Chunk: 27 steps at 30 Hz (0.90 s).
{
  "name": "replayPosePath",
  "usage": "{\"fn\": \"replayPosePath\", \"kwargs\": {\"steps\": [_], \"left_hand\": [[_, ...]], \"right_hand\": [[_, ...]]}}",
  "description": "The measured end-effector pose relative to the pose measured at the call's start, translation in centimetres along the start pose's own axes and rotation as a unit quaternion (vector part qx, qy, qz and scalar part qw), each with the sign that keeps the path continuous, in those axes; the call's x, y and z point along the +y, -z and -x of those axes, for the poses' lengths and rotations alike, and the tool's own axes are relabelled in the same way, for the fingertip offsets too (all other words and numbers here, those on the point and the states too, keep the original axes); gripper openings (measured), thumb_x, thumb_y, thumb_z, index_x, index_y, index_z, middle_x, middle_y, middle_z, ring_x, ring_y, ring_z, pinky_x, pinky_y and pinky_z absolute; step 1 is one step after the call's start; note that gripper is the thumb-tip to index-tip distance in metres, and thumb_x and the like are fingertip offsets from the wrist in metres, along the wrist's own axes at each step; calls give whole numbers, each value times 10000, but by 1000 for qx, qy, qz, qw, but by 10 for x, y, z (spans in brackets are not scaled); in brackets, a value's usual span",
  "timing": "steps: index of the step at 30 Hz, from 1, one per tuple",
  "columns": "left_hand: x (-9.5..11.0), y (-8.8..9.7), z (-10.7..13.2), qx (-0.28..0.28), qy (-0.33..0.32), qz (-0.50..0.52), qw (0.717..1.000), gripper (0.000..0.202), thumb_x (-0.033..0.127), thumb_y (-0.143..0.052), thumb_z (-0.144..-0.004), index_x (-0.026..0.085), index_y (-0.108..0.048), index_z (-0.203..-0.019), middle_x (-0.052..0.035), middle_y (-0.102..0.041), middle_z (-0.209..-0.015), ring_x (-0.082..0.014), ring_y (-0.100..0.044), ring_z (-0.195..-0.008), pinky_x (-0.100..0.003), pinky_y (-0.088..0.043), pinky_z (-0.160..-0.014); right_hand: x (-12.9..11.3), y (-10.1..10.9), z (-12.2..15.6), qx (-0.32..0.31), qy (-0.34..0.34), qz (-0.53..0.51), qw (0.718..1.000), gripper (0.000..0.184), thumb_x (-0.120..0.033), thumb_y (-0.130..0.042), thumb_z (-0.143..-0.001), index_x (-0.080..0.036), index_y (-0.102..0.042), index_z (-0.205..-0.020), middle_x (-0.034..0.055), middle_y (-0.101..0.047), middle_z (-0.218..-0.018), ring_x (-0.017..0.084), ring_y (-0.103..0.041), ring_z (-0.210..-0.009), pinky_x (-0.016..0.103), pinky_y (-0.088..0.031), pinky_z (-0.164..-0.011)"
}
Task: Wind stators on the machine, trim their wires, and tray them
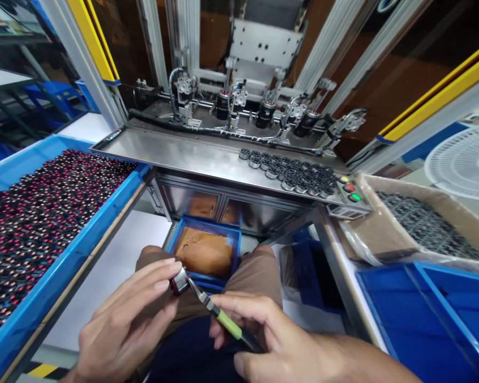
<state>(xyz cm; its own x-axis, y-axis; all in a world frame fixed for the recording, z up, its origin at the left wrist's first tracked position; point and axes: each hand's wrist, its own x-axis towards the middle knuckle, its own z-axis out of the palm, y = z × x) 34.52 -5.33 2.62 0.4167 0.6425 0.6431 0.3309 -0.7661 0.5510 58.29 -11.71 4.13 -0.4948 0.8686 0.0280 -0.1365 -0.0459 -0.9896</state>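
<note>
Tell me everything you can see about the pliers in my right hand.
The pliers have a slim, metallic-looking nose and handles coloured light green and black. They slant above the lap, nose pointing forward and to the left, with the right hand around the handles. Their tips are at a small round part held in the left hand; exact contact is too small to tell.

No words, brands or numbers can be read. 1 warning marking shows: a strip of yellow-and-black striped tape (43,369) at the lower left.
</note>
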Motion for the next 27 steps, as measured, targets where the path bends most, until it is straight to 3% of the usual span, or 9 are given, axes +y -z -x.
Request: {"fn": "replayPosePath", "kwargs": {"steps": [7,14,20,24,27], "left_hand": [[4,-2,-5,20,12,4,1000,469,-35,-630,-769,227,-559,-1152,-40,-737,-1109,-106,-657,-1123,-183,-522,-977],[2,-2,0,22,20,1,1000,478,-32,-634,-773,222,-554,-1169,-57,-740,-1117,-110,-657,-1123,-207,-539,-963],[4,-3,-6,39,3,-15,999,571,-36,-665,-750,234,-541,-1237,-53,-750,-1081,-137,-699,-1044,-239,-577,-917],[8,-3,-13,45,4,-49,998,519,31,-674,-770,231,-579,-1240,-55,-761,-1018,-173,-736,-943,-260,-610,-850],[5,-5,-7,76,30,-63,995,494,67,-711,-748,228,-627,-1208,-55,-763,-997,-185,-745,-872,-285,-619,-837]], "right_hand": [[-2,-2,-4,12,-17,-24,999,732,-27,-566,-692,-249,-506,-1386,52,-604,-990,131,-602,-826,321,-529,-780],[-4,-3,-8,7,-38,-23,999,659,-22,-551,-659,-190,-556,-1296,44,-585,-955,114,-580,-783,285,-515,-745],[-12,-2,-12,16,-50,77,996,295,9,-518,-642,-128,-644,-871,-22,-516,-719,78,-458,-658,204,-419,-638],[-10,2,-11,59,-39,61,996,401,-62,-543,-723,-145,-597,-1111,18,-579,-852,100,-528,-722,242,-453,-691],[-10,4,-11,79,-43,106,990,336,-71,-542,-730,-147,-621,-1047,12,-578,-828,99,-525,-691,234,-441,-658]]}}
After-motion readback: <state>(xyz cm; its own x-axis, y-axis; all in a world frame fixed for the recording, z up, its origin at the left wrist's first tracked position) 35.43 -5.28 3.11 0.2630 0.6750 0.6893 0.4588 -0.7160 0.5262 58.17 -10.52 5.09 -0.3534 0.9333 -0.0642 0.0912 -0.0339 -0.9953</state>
